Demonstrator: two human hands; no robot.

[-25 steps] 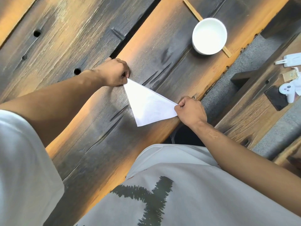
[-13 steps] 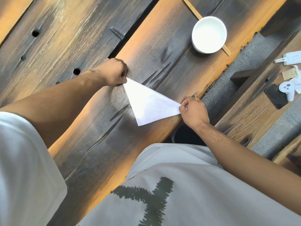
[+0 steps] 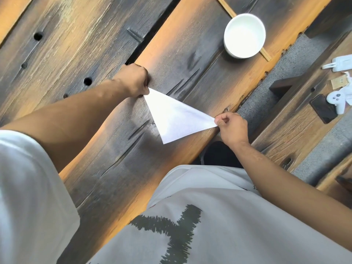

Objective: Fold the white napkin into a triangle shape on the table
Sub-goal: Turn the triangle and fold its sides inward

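The white napkin (image 3: 176, 116), already folded into a triangle, lay near the middle of the frame on the dark wooden surface (image 3: 106, 141). The left hand (image 3: 134, 80) gripped its upper corner with fingers curled tight, while the right hand (image 3: 231, 127) pinched the right-hand corner between thumb and fingertips at the surface's edge. A white bowl (image 3: 244, 35) sat at the upper right atop a pair of chopsticks (image 3: 265, 54).
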